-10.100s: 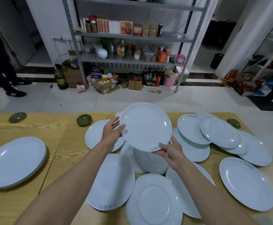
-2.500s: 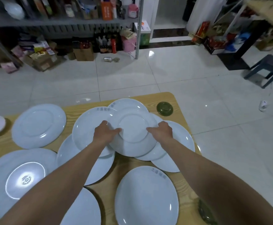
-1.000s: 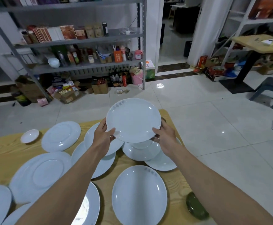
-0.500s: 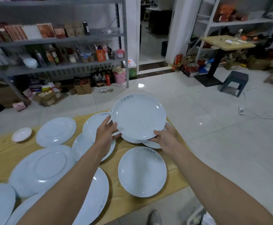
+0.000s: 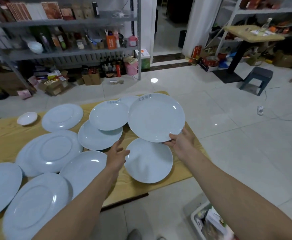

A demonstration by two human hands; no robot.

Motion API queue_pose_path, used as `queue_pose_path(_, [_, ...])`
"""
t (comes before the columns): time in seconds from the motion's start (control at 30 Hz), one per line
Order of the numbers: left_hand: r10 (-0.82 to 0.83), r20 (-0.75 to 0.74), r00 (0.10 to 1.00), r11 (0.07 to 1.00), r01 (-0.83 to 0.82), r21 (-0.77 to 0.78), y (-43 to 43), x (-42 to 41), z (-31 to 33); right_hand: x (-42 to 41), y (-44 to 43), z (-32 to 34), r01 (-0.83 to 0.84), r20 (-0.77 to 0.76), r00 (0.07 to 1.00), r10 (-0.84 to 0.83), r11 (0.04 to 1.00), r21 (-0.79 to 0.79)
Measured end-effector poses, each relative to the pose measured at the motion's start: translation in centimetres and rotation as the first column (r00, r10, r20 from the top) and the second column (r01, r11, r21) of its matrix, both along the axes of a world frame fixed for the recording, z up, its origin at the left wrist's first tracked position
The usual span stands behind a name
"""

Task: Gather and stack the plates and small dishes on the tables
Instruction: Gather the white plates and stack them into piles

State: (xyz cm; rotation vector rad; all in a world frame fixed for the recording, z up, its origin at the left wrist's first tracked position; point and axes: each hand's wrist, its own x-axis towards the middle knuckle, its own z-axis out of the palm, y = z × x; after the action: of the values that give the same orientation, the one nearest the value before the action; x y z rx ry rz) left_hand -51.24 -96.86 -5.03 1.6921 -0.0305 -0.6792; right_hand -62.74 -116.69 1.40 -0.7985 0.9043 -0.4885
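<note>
One round white ceramic plate [image 5: 156, 117] is up in the air, tilted a little toward us, over the far right end of the light wooden table [image 5: 4, 135]. The right hand [image 5: 181, 141] grips it alone by its near rim. The left hand [image 5: 117, 153] holds nothing: its fingers are stretched out and relaxed just beside the left rim of a second white plate [image 5: 148, 161], which lies flat on the table below the raised one. We cannot tell whether the fingers touch that rim.

To the left we see a smaller white plate [image 5: 108, 115] resting partly on a wider white plate [image 5: 98, 138], and the edge of another plate [image 5: 127, 99] shows behind them. Further left lie several plates turned upside down, among them a large one [image 5: 50, 151] and one nearer the far edge [image 5: 62, 116]. A small white shallow dish [image 5: 27, 118] sits apart by the far edge. Beyond the table we see pale floor tiles, a grey metal shelving rack [image 5: 138, 40] crowded with bottles and boxes, and a grey plastic stool [image 5: 257, 78].
</note>
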Motion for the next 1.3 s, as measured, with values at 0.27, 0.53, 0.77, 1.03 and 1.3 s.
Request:
queue_pose_path(0.27, [-0.062, -0.039, 0.997, 0.969, 0.069, 0.236, 0.5, -4.1, -4.3, -1.3, 0.1, -2.0, -0.025, -0.044, 0.999, 0.026, 1.000, 0.012])
queue_pose_path(0.53, [-0.030, -0.176, 0.984, 0.979, 0.064, 0.192, 0.4, -4.9, -8.0, -2.2, -0.4, -3.1, -0.010, -0.076, 0.997, 0.013, 0.999, 0.043])
queue_pose_path(0.77, [0.053, -0.172, 0.984, 0.990, -0.030, 0.138, -0.2, -4.5, -9.5, -2.4, -0.9, -3.2, -0.022, -0.071, 0.997, 0.024, 0.999, 0.038])
queue_pose_path(1.03, [0.161, -0.121, 0.979, 0.986, -0.154, 0.072, 0.9, -4.8, -7.5, -2.4, -1.0, -2.3, -0.055, -0.041, 0.998, 0.056, 0.998, 0.035])
queue_pose_path(1.3, [0.262, -0.052, 0.964, 0.960, -0.265, -0.092, 3.6, -4.5, -1.5, -1.8, 0.4, 1.0, -0.098, 0.060, 0.994, 0.095, 0.995, 0.034])
